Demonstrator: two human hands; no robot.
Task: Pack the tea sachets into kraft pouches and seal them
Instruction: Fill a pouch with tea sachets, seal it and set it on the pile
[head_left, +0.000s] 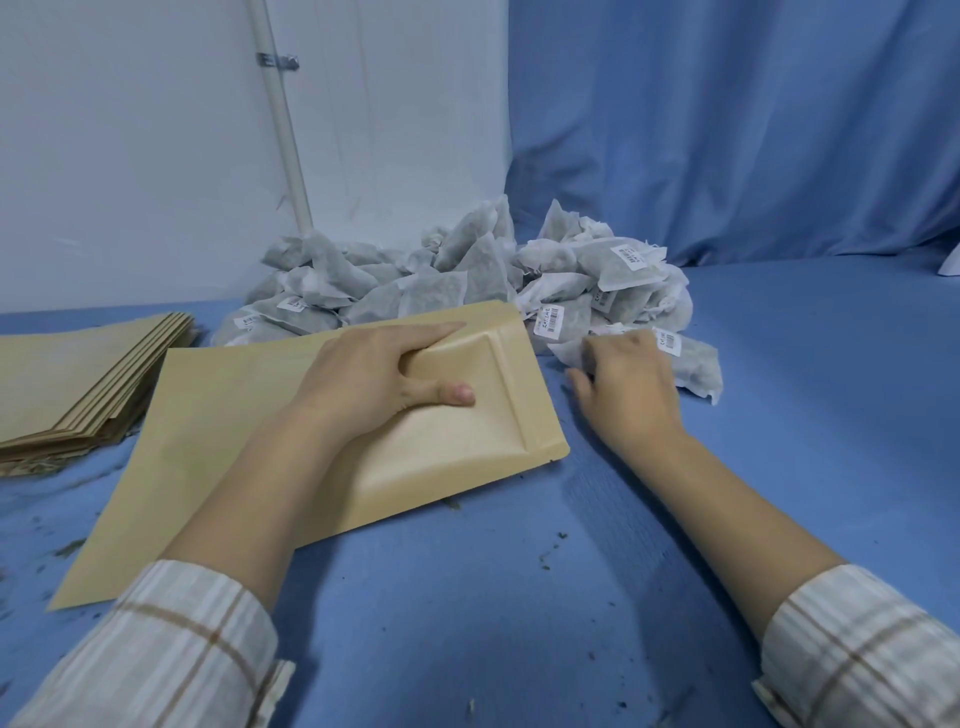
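Left hand (387, 382) pinches the flat tan kraft pouch (218, 441) at its mouth. Right hand (631, 387), fingers loosely curled, touches light, soft white mesh tea sachets (467, 275); its grip is hidden.

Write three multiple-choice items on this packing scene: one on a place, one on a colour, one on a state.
1. The stack of flat tan kraft pouches lies
A. at the left
B. on the sachets
C. at the right

2. The table cloth is
A. green
B. blue
C. red

3. The left hand
A. hangs idle
B. lies flat
C. grips the mouth of the tan kraft pouch

Key: A, it sits at the left edge; B, blue shows throughout; C, fingers curl into the opening, while the right hand reaches the white tea sachets.
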